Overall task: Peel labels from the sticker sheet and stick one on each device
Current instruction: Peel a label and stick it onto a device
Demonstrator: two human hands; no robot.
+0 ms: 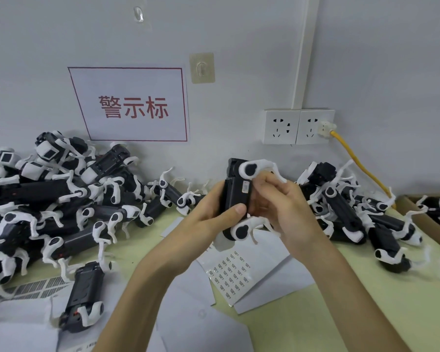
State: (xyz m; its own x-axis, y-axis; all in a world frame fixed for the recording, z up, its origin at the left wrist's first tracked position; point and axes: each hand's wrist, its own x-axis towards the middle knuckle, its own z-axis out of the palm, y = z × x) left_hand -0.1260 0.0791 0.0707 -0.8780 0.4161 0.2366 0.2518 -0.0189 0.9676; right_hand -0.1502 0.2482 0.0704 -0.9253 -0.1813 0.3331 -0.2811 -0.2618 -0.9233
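Print on the label (246,187) of the device (235,199) and on the sheet (230,271) is too small to read, the right hand (287,209) hides the device's right side, and the box (437,232) is cut off.

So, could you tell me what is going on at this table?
A person is labelling small black-and-white devices. The left hand grips one device upright above the table, and the right hand holds its other side, next to a small label on its body. The sticker sheet lies beneath, with piles of devices on both sides.
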